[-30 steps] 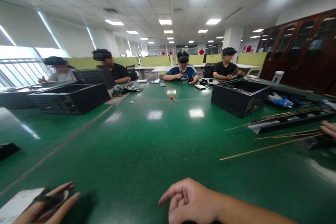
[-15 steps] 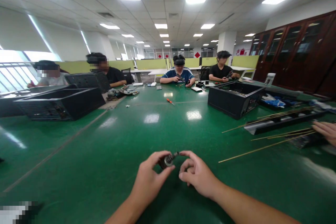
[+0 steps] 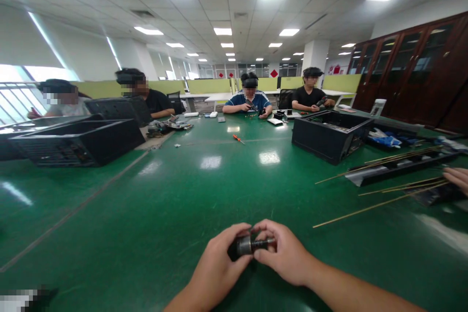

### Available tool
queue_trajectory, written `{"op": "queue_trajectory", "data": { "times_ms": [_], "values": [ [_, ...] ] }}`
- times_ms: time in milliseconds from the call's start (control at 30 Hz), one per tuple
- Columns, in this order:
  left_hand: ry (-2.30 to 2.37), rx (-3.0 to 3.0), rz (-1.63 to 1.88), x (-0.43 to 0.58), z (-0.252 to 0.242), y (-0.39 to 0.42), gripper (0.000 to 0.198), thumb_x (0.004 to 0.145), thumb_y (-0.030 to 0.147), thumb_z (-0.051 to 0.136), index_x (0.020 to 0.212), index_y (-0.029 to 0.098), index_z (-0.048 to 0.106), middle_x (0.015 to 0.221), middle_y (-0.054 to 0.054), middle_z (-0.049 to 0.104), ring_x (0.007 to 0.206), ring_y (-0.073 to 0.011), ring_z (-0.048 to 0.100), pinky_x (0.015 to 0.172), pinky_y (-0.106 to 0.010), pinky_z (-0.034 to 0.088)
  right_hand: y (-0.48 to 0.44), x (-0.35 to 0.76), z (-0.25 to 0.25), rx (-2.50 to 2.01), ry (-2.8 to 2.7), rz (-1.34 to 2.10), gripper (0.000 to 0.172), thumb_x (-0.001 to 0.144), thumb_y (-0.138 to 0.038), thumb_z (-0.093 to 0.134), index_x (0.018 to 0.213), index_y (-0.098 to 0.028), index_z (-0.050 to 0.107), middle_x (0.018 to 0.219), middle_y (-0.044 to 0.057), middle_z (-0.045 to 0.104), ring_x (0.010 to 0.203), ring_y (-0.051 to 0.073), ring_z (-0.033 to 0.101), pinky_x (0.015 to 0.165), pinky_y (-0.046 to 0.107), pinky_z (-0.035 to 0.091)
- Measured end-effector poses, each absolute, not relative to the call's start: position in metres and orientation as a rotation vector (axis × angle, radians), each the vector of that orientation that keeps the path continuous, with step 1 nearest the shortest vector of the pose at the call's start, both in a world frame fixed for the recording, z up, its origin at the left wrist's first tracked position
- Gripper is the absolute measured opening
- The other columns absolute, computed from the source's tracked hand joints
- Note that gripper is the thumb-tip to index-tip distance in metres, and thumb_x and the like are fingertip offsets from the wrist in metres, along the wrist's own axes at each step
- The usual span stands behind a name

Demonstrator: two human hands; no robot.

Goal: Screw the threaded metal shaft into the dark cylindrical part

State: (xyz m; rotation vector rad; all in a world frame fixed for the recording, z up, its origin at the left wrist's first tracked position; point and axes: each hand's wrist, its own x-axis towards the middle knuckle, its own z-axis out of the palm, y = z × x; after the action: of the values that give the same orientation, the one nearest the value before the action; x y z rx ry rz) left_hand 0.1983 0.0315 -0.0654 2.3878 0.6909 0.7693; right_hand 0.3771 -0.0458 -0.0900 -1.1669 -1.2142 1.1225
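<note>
Right hand (image 3: 287, 257) has closed from a fingertip touch onto the part's (image 3: 244, 245) shaft (image 3: 262, 244), part swung near level. Left hand (image 3: 219, 257) clamped on the barrel, its fingers hiding the back end; long axis left-right, shaft pointing right, over the near table (image 3: 175, 214). Beyond: rods (image 3: 365, 210) right, then cases (image 3: 317, 140) both sides, screwdriver (image 3: 238, 139) between.

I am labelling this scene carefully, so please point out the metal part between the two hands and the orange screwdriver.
Metal part (image 3: 244, 245): head view, on its thick grey cylinder.
Orange screwdriver (image 3: 237, 138): head view, on its handle.
</note>
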Motion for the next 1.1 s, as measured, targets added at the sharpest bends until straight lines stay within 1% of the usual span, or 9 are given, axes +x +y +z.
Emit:
{"op": "queue_trajectory", "data": {
  "times_ms": [133,233,300,400,533,667,833,1000,1100],
  "values": [
    [0.653,2.378,0.824,0.196,-0.0643,0.0301,0.027,0.078,0.01,0.069,0.1,0.024,0.067,0.096,-0.002,0.073,0.09,-0.0178,0.07,0.083,-0.029,0.056,-0.0452,0.3766,-0.09,-1.211,-1.214,1.119,0.036,0.068,-0.009,0.066,0.103,-0.016,0.063,0.075,-0.004,0.058,0.056,0.008,0.041,0.053,0.022,0.028],
    [0.599,2.374,0.891,0.1956,-0.0628,0.0312,0.027,0.078,0.007,0.068,0.1,0.024,0.067,0.101,-0.003,0.07,0.095,-0.0176,0.068,0.086,-0.029,0.054,-0.0449,0.3763,-0.0891,-1.229,-1.238,1.105,0.025,0.07,-0.011,0.065,0.094,-0.016,0.064,0.069,-0.005,0.055,0.054,0.008,0.037,0.051,0.022,0.027],
    [0.601,2.367,0.89,0.196,-0.0625,0.0316,0.027,0.078,0.005,0.067,0.099,0.023,0.067,0.102,-0.004,0.068,0.096,-0.0175,0.067,0.085,-0.029,0.053,-0.045,0.3765,-0.0883,-1.257,-1.242,1.106,0.019,0.071,-0.014,0.067,0.09,-0.016,0.065,0.066,-0.006,0.052,0.052,0.008,0.035,0.05,0.022,0.026],
    [0.606,2.347,0.865,0.1966,-0.0629,0.0306,0.027,0.078,0.004,0.066,0.097,0.023,0.066,0.098,-0.003,0.066,0.092,-0.0166,0.066,0.082,-0.028,0.052,-0.0459,0.3767,-0.0868,-1.269,-1.235,1.095,0.015,0.073,-0.019,0.07,0.087,-0.015,0.065,0.067,-0.005,0.054,0.056,0.009,0.041,0.053,0.022,0.031],
    [0.608,2.317,0.84,0.1961,-0.0649,0.029,0.029,0.077,0.003,0.066,0.098,0.023,0.065,0.098,-0.002,0.065,0.092,-0.0161,0.065,0.083,-0.028,0.051,-0.0471,0.3759,-0.0853,-1.262,-1.229,1.073,0.013,0.078,-0.024,0.069,0.086,-0.015,0.064,0.072,-0.002,0.058,0.064,0.012,0.051,0.061,0.024,0.038],
    [0.593,2.304,0.825,0.1954,-0.0686,0.0301,0.027,0.079,0.005,0.067,0.099,0.023,0.065,0.099,-0.002,0.065,0.093,-0.0161,0.064,0.084,-0.029,0.05,-0.0472,0.3754,-0.0875,-1.241,-1.227,1.07,0.011,0.079,-0.022,0.068,0.085,-0.016,0.062,0.074,-0.001,0.059,0.067,0.013,0.055,0.063,0.025,0.041],
    [0.58,2.318,0.848,0.1944,-0.0706,0.0319,0.028,0.08,0.006,0.067,0.101,0.024,0.065,0.1,-0.002,0.065,0.094,-0.0161,0.064,0.084,-0.029,0.05,-0.0464,0.3762,-0.0913,-1.215,-1.214,1.072,0.011,0.077,-0.017,0.068,0.084,-0.017,0.059,0.074,-0.002,0.06,0.069,0.014,0.056,0.063,0.024,0.041],
    [0.587,2.34,0.866,0.1933,-0.0695,0.0321,0.027,0.081,0.008,0.068,0.102,0.024,0.066,0.101,-0.003,0.066,0.095,-0.0165,0.065,0.084,-0.029,0.051,-0.0461,0.3767,-0.0916,-1.221,-1.216,1.075,0.011,0.077,-0.017,0.067,0.085,-0.018,0.059,0.072,-0.003,0.058,0.065,0.013,0.053,0.059,0.024,0.038],
    [0.593,2.346,0.872,0.1942,-0.0691,0.0323,0.026,0.081,0.008,0.068,0.101,0.023,0.066,0.1,-0.003,0.066,0.094,-0.0166,0.065,0.084,-0.029,0.052,-0.0461,0.3765,-0.0927,-1.215,-1.204,1.085,0.013,0.076,-0.017,0.066,0.086,-0.017,0.058,0.074,-0.002,0.059,0.067,0.013,0.053,0.06,0.024,0.038]
  ]
}}
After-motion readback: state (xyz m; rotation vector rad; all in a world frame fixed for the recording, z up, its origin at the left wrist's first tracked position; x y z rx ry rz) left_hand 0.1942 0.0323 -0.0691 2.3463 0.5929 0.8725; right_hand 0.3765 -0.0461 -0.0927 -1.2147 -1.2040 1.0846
